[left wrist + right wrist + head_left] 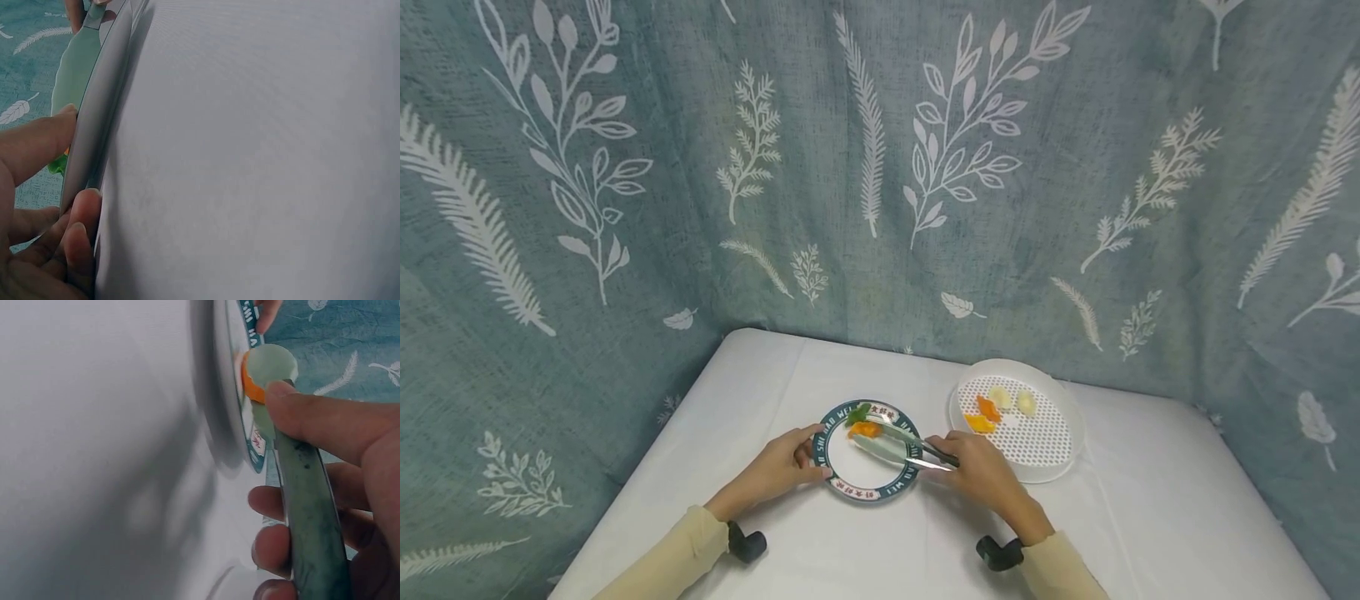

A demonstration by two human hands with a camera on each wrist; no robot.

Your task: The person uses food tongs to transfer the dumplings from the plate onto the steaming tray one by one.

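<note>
Cream sleeves [658, 560] ended behind both hands, with black wrist cameras [747, 543] just beside the cuffs. Pinched between the thumb and fingers of the left hand [771, 468], the plate [867, 477] sat to that hand's right, its dark rim lettered. On it, beyond the fingertips, lay an orange piece [865, 429] with a leafy green piece [857, 413] touching or just beside it. The right hand [983, 477] gripped the tongs [880, 450], their pale green ends pointing left over the plate and beside the orange piece; whether they squeezed it could not be told. Just beyond the right hand stood a white tray [1041, 450] with a perforated bottom, bearing two orange scraps [987, 408] and two pale lumps [1026, 403].
</note>
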